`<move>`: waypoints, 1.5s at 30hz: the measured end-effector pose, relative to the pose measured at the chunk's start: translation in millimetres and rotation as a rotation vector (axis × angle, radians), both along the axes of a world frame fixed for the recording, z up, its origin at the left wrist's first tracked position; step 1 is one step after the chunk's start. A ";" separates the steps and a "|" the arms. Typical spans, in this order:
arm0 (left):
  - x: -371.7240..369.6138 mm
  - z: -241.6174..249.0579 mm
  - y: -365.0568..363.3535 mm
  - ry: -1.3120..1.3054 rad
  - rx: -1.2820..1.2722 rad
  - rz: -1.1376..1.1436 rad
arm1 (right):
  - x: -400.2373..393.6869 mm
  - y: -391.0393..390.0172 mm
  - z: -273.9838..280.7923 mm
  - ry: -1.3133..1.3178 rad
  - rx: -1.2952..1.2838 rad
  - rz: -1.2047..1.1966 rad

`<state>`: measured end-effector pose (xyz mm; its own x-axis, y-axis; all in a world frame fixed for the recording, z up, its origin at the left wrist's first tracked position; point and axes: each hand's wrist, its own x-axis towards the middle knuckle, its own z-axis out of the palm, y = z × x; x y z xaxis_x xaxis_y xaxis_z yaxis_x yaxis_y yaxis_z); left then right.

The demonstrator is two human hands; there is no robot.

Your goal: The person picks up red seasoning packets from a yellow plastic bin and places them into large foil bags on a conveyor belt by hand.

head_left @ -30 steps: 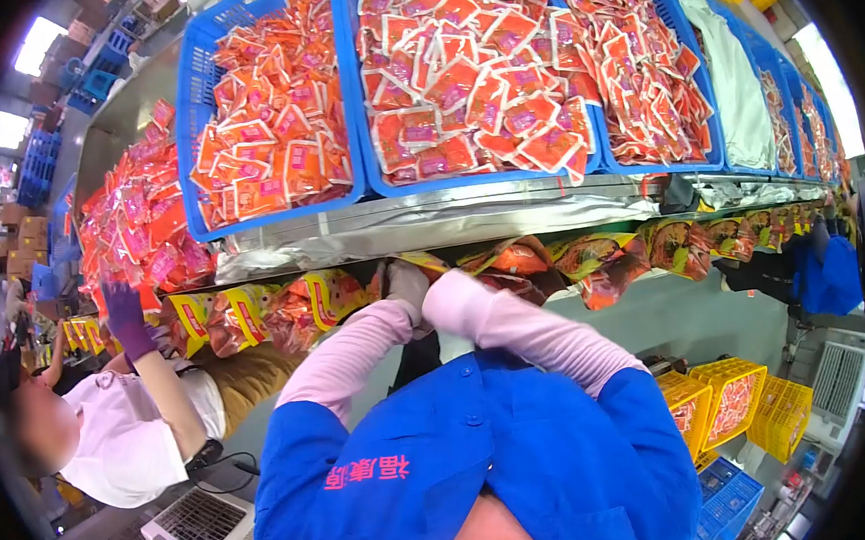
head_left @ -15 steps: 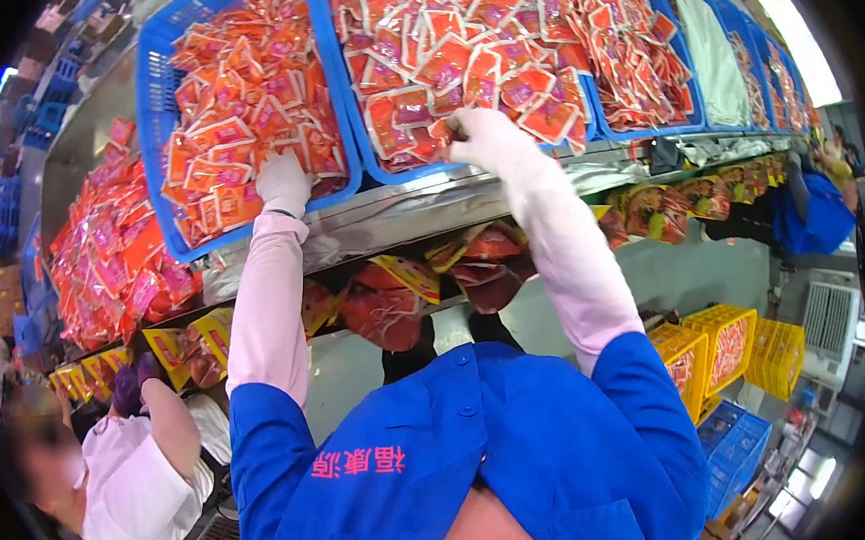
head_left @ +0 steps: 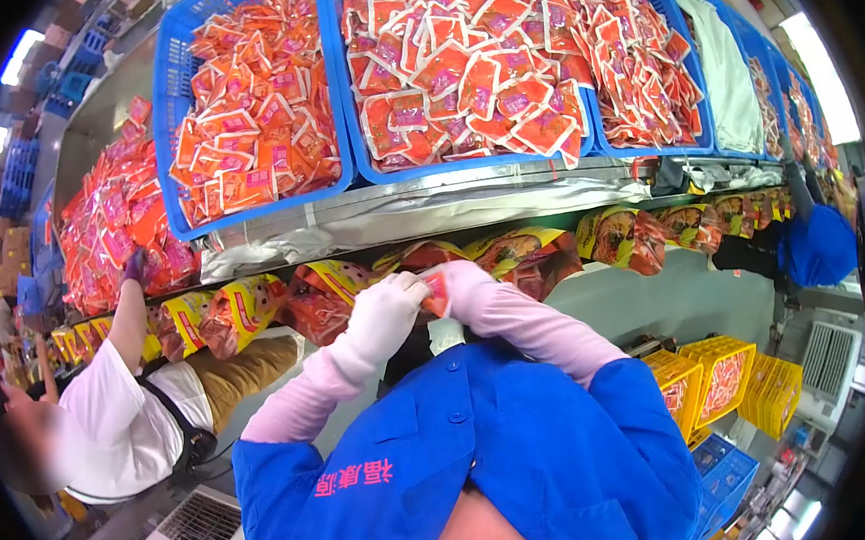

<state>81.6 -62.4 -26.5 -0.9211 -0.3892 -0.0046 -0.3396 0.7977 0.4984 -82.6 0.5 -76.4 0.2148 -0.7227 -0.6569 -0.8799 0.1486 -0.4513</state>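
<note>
In front of my chest, my left hand (head_left: 386, 313) and my right hand (head_left: 461, 290), both in white gloves, meet. A small red sachet (head_left: 436, 295) is between them; the fingers of both hands are closed on it. Part of it is hidden by the gloves. Just beyond the hands hangs a row of yellow-and-red food bags, among them one bag (head_left: 328, 297) left of my hands and another bag (head_left: 522, 257) to the right. Blue baskets, one at left (head_left: 347, 177) and one in the middle (head_left: 481, 166), hold heaps of red sachets on the bench.
At left, a co-worker in a white shirt (head_left: 132, 423) has a purple-gloved hand (head_left: 135, 266) at a loose sachet pile (head_left: 118, 233). Another person in blue (head_left: 821, 245) stands far right. Yellow crates (head_left: 727, 377) and a blue crate (head_left: 725, 475) stand at lower right.
Both my hands have drawn back from the baskets and come together near my chest with a red sachet. The co-worker at left has reached to the loose sachet pile.
</note>
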 end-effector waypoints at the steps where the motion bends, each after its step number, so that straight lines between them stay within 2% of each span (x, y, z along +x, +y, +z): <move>1: -3.8 -12.4 7.6 -0.157 -0.083 -0.027 | -1.4 13.6 15.3 0.131 -0.069 0.097; 3: -35.4 -38.3 15.9 -0.781 -0.059 -0.200 | -3.6 26.5 32.0 0.174 -0.106 0.367; 5: -61.9 -36.6 12.6 -0.913 0.137 -0.210 | 9.0 25.7 20.8 0.182 -0.166 0.428; 6: -38.8 -99.1 7.6 -0.914 0.124 -0.207 | 9.3 17.4 27.5 0.127 -0.159 0.444; 7: -6.3 -156.7 4.7 -0.699 0.264 -0.150 | 7.1 5.8 34.6 0.072 -0.154 0.456; 8: 36.5 -218.1 7.3 -0.476 0.400 -0.097 | 0.9 -14.9 62.2 0.054 -0.186 0.295; 9: -9.0 -208.1 15.2 -0.254 0.035 -0.097 | -7.2 -35.2 84.5 0.028 -0.205 0.136; 11: -30.7 -143.8 4.3 -0.927 -0.066 -0.129 | -38.3 -81.1 62.8 0.023 -0.623 -0.349; 13: 3.6 -52.8 -20.8 -0.470 0.035 -0.194 | -57.7 -143.3 41.4 0.164 -0.649 -0.515; 15: 4.9 29.9 -57.4 -0.339 0.232 0.056 | -52.0 -192.4 11.5 0.279 -0.524 -0.566; 16: 7.0 35.9 -78.1 -0.169 0.128 0.220 | -65.3 -208.5 -4.5 0.211 -0.516 -0.541; 17: 7.2 36.9 -101.6 0.007 0.027 0.382 | -84.1 -217.7 -19.5 0.149 -0.505 -0.514; 18: 6.2 18.0 -132.6 0.091 -0.084 0.466 | -96.5 -216.1 -35.1 0.050 -0.534 -0.356; 19: 3.2 -11.7 -163.7 0.180 -0.198 0.547 | -94.6 -198.6 -28.0 -0.108 -0.452 -0.483; 21: -6.4 -57.1 -209.3 0.064 -0.257 0.464 | -80.2 -193.9 -31.4 0.083 -0.541 -0.516; 22: -12.2 -77.6 -223.6 0.073 -0.255 0.463 | -66.4 -191.8 -5.3 0.128 -0.441 -0.478; 24: -20.8 -97.1 -238.6 -0.129 0.202 0.364 | -57.5 -202.0 -4.4 0.209 -0.367 -0.367; 25: -19.3 -100.4 -236.4 -0.138 0.203 0.358 | -55.8 -199.9 -2.7 0.229 -0.372 -0.321; 27: -14.7 -80.2 -220.2 0.094 -0.009 0.466 | -67.2 -192.3 -15.2 0.123 -0.471 -0.445; 28: -7.5 -61.0 -213.8 0.057 0.059 0.507 | -72.7 -179.4 -18.2 0.056 -0.702 -0.533; 29: 6.3 -50.5 -203.9 0.247 0.126 0.533 | -79.0 -161.2 1.7 -0.129 -0.760 -0.600; 30: 20.2 -42.4 -194.4 0.397 0.217 0.514 | -76.5 -124.6 62.3 -0.358 -0.619 -0.606; 31: 27.6 -10.9 -169.5 0.567 0.501 0.507 | -66.7 -90.7 84.7 -0.745 -0.569 -0.590; 32: 40.2 15.3 -149.4 0.505 0.640 0.579 | -68.2 -60.0 96.9 -0.628 -0.416 -0.339; 34: 54.8 47.8 -108.4 0.428 0.499 0.513 | -37.4 -26.0 70.4 -0.351 -0.265 0.010; 35: 56.7 62.2 -85.2 0.373 0.529 0.464 | -10.8 -23.2 50.7 -0.021 -0.091 0.150; 36: 55.2 65.9 -59.5 0.382 0.701 0.486 | 6.2 -19.6 19.9 -0.105 -0.013 -0.043; 37: 49.9 78.7 -38.2 0.253 0.564 0.328 | 31.0 -22.8 -58.1 0.136 -0.027 0.006; 38: 45.6 64.9 -15.9 0.279 0.735 0.327 | 37.7 -31.0 -68.1 0.088 -0.005 -0.029; 39: 47.9 24.1 2.7 0.236 0.682 0.267 | 39.5 -36.4 -73.6 0.037 0.016 -0.068; 40: 38.5 21.5 13.8 0.025 0.298 0.163 | 38.5 -38.8 -84.2 0.032 -0.016 0.082; 41: 35.1 -3.6 24.9 0.039 0.154 0.122 | 39.9 -37.7 -91.0 0.025 -0.041 0.234; 43: 24.7 -22.1 30.1 -0.127 0.062 0.204 | 11.3 -17.7 -16.6 -0.162 -0.173 0.140; 45: 18.3 -40.6 17.1 -0.335 -0.076 0.207 | 12.8 -7.1 -4.5 -0.084 -0.195 0.187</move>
<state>100.0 -45.2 -67.1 -0.7758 -0.5770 -0.2551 -0.6304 0.7258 0.2754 -69.8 -6.6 -80.9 0.4043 -0.7764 -0.4835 -0.8424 -0.1101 -0.5275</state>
